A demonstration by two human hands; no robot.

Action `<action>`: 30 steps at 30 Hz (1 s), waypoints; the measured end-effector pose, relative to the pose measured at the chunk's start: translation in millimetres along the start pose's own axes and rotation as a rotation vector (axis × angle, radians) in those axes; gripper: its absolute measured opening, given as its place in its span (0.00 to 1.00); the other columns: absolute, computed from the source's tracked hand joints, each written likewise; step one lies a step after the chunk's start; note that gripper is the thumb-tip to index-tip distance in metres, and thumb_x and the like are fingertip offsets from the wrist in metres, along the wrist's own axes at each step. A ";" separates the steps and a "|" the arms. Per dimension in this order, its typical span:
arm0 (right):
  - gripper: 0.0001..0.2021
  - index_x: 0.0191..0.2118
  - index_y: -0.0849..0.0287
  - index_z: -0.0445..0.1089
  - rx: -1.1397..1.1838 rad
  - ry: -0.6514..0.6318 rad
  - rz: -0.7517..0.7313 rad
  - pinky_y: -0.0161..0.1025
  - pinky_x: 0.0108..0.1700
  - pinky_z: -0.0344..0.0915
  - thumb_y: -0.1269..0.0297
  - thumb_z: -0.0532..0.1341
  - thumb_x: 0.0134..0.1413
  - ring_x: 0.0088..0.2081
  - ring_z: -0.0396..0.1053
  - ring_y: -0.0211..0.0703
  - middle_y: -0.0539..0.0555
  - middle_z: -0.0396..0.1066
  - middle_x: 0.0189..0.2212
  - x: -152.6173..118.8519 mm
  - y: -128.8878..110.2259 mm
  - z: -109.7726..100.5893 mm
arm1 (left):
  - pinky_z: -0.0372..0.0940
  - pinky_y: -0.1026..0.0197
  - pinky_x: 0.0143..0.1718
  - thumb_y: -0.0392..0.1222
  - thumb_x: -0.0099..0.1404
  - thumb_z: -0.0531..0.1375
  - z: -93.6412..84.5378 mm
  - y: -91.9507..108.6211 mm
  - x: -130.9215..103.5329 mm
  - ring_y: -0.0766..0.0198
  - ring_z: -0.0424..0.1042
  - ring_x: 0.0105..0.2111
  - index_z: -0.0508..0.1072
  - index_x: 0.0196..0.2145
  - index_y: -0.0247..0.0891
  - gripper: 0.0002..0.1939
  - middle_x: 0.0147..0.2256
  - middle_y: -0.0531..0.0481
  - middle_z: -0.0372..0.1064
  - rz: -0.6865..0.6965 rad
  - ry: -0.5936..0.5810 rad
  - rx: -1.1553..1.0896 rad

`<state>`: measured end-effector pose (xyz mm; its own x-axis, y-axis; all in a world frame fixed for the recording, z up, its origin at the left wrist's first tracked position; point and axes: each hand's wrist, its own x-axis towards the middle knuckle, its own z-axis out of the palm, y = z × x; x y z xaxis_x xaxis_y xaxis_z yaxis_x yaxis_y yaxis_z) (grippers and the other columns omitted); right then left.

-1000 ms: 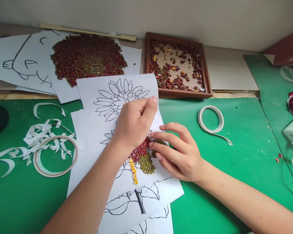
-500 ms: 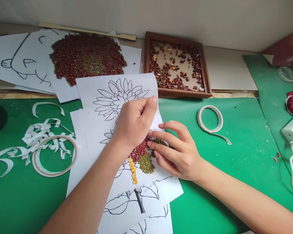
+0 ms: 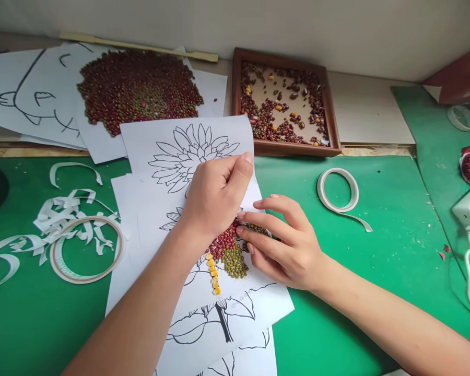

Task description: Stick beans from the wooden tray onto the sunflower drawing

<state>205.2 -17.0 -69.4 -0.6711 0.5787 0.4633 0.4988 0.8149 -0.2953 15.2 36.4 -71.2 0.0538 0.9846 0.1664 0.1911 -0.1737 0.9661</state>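
Note:
My left hand [image 3: 221,196] is closed in a fist above the flower drawing [image 3: 149,141], thumb on top. Its curled fingers face away from me, so anything in them is hidden. My right hand [image 3: 285,243] has its fingers apart, the tips resting by the beans on the paper. Red beans [image 3: 224,243] lie packed together beneath the hands. Below them sit a patch of green mung beans [image 3: 235,262] and a row of yellow corn kernels [image 3: 212,274]. Darker green beans [image 3: 258,228] show partly behind my right fingers.
A brown wooden tray [image 3: 333,122] of mixed beans stands at the back. Left of it lies a sheet covered with beans [image 3: 137,89], with a thin wooden stick [image 3: 141,46] behind. Tape rolls [image 3: 119,250] [image 3: 354,185] and paper strips [image 3: 57,214] lie on the green table.

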 end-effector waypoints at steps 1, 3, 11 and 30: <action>0.14 0.51 0.55 0.78 0.002 0.012 0.005 0.62 0.57 0.74 0.73 0.65 0.60 0.55 0.73 0.57 0.56 0.82 0.49 -0.1 0.2 -1.0 | 0.45 0.56 0.23 0.63 0.80 0.52 -0.1 0.1 0.0 0.66 0.50 0.20 0.52 0.21 0.41 0.34 0.19 0.55 0.48 0.001 0.000 -0.001; 0.17 0.54 0.55 0.78 0.005 0.036 0.016 0.60 0.55 0.75 0.74 0.64 0.61 0.54 0.72 0.56 0.57 0.82 0.49 0.2 0.9 -2.8 | 0.45 0.56 0.23 0.64 0.79 0.52 -0.1 0.4 0.0 0.67 0.49 0.20 0.52 0.22 0.41 0.34 0.19 0.55 0.47 0.000 0.000 -0.002; 0.12 0.51 0.58 0.79 0.031 -0.050 -0.013 0.63 0.56 0.73 0.69 0.65 0.63 0.58 0.69 0.61 0.61 0.80 0.52 0.1 2.2 2.6 | 0.44 0.55 0.22 0.64 0.79 0.53 -0.3 0.6 0.0 0.66 0.51 0.20 0.52 0.21 0.41 0.34 0.18 0.55 0.48 -0.013 -0.007 -0.008; 0.21 0.64 0.60 0.71 0.038 -0.067 -0.004 0.63 0.56 0.73 0.62 0.59 0.70 0.58 0.68 0.63 0.64 0.76 0.56 0.0 2.8 1.4 | 0.49 0.57 0.24 0.63 0.79 0.54 -1.7 -0.2 0.4 0.65 0.52 0.22 0.55 0.22 0.41 0.33 0.20 0.55 0.50 -0.041 -0.010 -0.014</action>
<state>205.8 -14.7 -71.4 -0.7087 0.5756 0.4081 0.4762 0.8170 -0.3253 13.5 36.9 -71.0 0.0565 0.9905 0.1250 0.1800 -0.1332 0.9746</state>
